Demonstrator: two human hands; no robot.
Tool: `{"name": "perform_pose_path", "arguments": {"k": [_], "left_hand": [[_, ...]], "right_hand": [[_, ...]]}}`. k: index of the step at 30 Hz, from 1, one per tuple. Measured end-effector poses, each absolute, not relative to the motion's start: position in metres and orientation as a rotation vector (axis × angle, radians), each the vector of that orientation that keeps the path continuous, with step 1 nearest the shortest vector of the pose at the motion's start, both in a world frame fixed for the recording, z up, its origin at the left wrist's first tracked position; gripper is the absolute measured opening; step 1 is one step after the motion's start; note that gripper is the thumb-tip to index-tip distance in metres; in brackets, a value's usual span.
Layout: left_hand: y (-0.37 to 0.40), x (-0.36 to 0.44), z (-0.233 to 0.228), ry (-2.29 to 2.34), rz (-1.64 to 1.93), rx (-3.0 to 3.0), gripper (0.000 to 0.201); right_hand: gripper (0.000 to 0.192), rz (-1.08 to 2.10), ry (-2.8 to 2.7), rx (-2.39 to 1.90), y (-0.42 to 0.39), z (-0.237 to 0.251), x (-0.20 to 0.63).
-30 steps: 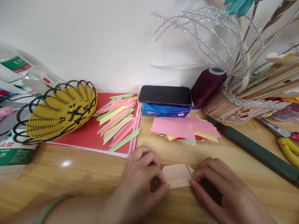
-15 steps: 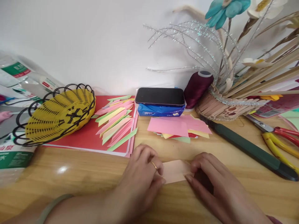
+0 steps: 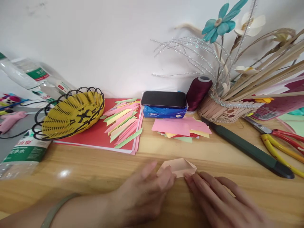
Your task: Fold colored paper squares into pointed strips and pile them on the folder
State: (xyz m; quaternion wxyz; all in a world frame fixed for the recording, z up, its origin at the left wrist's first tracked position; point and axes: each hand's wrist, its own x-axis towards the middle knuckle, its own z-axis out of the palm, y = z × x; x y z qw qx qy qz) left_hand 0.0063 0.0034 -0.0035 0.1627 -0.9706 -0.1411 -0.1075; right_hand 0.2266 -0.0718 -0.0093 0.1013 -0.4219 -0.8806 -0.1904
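Observation:
A small pale peach piece of paper (image 3: 179,166) lies in front of me on the wooden table, with folded, slanted corners and a flap standing up at its right. My left hand (image 3: 148,190), somewhat blurred, is at the paper's left part. Its thumb and index finger close on the lower edge, while another finger sticks up apart. At the lower right corner, the fingertips of my right hand (image 3: 218,196) press together on the paper. The fingers cover parts of both lower corners.
Behind the paper lies a pile of coloured paper (image 3: 172,126), beside a phone (image 3: 163,99) on a blue tissue pack (image 3: 163,111). Folded strips (image 3: 123,122) and a yellow basket (image 3: 73,115) rest on red paper (image 3: 95,141). Rightward are a dark green tool (image 3: 247,148) and scissors (image 3: 273,133).
The paper went from a flat strip held at both ends to a shape with slanted corners and a raised flap. My hands moved closer together and lower in view. The view shifted slightly.

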Motion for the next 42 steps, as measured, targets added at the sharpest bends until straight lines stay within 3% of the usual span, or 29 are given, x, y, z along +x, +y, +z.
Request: {"name": "perform_pose_path", "arguments": {"k": [6, 17, 22, 26, 30, 34, 37, 42], "left_hand": [[0.004, -0.007, 0.002, -0.432, -0.272, -2.836, 0.028], [0.009, -0.015, 0.012, -0.463, -0.454, -3.014, 0.037], [0.023, -0.006, 0.009, -0.369, -0.373, -2.901, 0.024], [0.032, 0.019, 0.006, -0.638, -0.405, -2.920, 0.018], [0.031, 0.046, 0.006, -0.746, -0.474, -2.864, 0.028], [0.033, 0.055, 0.001, -0.625, -0.423, -2.848, 0.016], [0.042, 0.053, -0.005, -0.486, -0.476, -3.057, 0.012], [0.056, 0.044, -0.005, -0.497, -0.826, -3.377, 0.030]], "right_hand": [[0.049, -0.466, -2.582, -1.281, -0.071, -0.010, 0.231], [0.047, -0.345, -2.602, -1.253, -0.077, -0.016, 0.245], [0.046, -0.311, -2.560, -1.281, -0.089, -0.018, 0.244], [0.046, -0.371, -2.481, -1.328, -0.094, -0.025, 0.226], [0.047, -0.165, -2.394, -1.238, -0.090, -0.020, 0.204], [0.040, 0.185, -2.403, -1.078, -0.075, 0.006, 0.211], [0.031, 0.226, -2.319, -1.261, -0.056, 0.022, 0.232], [0.028, 0.169, -2.450, -1.280, -0.028, 0.017, 0.248]]}}
